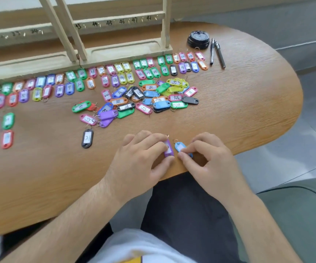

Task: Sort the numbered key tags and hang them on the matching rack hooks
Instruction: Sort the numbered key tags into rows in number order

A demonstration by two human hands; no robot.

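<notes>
Left hand apparently pinches blurry-labelled purple tag.

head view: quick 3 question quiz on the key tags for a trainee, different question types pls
1. True or false: the left hand holds a purple plastic key tag.
2. Which hand pinches the light blue plastic key tag? A left, B right, C neither.
3. Fill in: the black plastic key tag lying alone on the brown wooden table, left of both hands, reads ___.

Key: 1 true. 2 B, the right hand. 3 31.
</notes>
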